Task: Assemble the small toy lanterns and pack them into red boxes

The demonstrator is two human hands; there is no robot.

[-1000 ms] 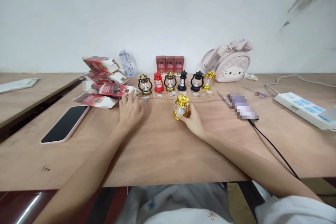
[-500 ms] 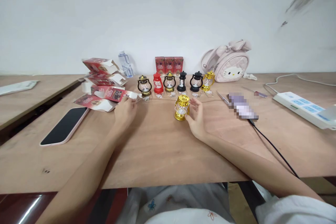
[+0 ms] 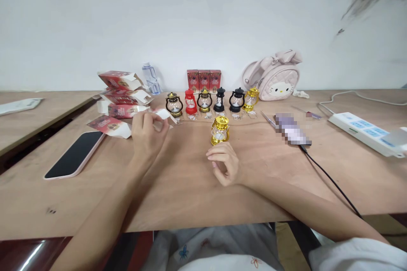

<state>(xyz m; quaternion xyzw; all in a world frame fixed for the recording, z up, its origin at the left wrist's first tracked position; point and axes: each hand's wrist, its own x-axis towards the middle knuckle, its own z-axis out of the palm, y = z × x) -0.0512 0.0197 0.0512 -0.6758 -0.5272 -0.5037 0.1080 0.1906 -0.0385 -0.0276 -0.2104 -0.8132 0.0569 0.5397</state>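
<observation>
My left hand (image 3: 146, 135) is closed on a small red-and-white cardboard box (image 3: 163, 114), whose white flaps stick out past my fingers; most of the box is hidden behind the hand. A small gold lantern (image 3: 219, 130) stands upright on the table in front of my right hand (image 3: 224, 163). That hand is empty, its fingers loosely curved and the thumb apart from them, just on the near side of the lantern. Behind, a row of small lanterns includes a red one (image 3: 191, 102), a black one (image 3: 237, 100) and another gold one (image 3: 251, 99).
Opened red boxes (image 3: 119, 80) are piled at the left, near a phone (image 3: 74, 154) and a water bottle (image 3: 151, 78). Three upright red boxes (image 3: 204, 80) stand by the wall. A pink bag (image 3: 282, 78), a second phone (image 3: 291, 129) and a power strip (image 3: 365, 129) lie rightward.
My right hand has let go of the gold lantern and drawn back toward me. The left hand has lifted the box slightly off the pile and turned it.
</observation>
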